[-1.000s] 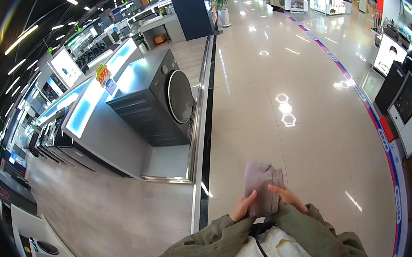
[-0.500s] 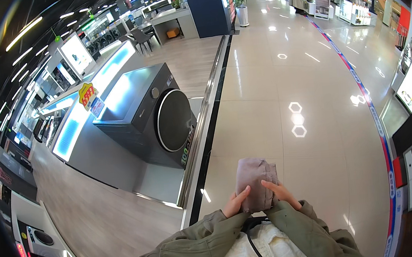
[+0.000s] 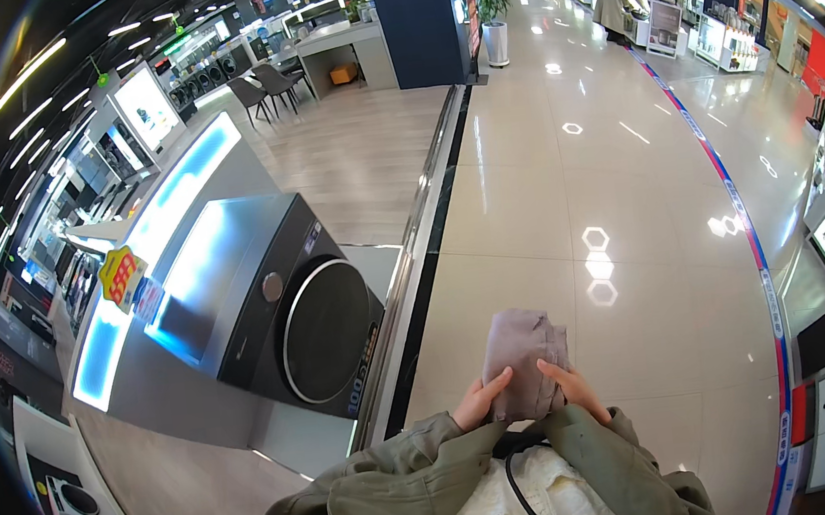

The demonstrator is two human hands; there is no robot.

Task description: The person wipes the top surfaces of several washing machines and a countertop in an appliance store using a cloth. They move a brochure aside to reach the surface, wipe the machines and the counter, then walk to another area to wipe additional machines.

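Note:
A folded mauve-grey cloth (image 3: 521,352) is held out in front of my body, its edges uneven on the right. My left hand (image 3: 481,401) grips its left side, thumb on top and fingers hidden underneath. On the opposite side, my right hand (image 3: 573,391) holds it the same way, thumb pressed on the upper face. Both olive-green sleeves come in from the lower edge over a cream lace top (image 3: 504,509) with a black cord (image 3: 524,502).
A dark grey front-loading washing machine (image 3: 287,311) stands on a low platform at my left, with a yellow price tag (image 3: 121,276). Tiled walkway (image 3: 518,206) stretches ahead, with a red-blue floor strip (image 3: 727,184) to its right. Farther off are a potted plant (image 3: 488,3) and a person (image 3: 613,3).
My viewpoint has moved forward along the walkway; the washing machine appears larger, lower and farther left. Both hands keep hold of the cloth, which stays folded.

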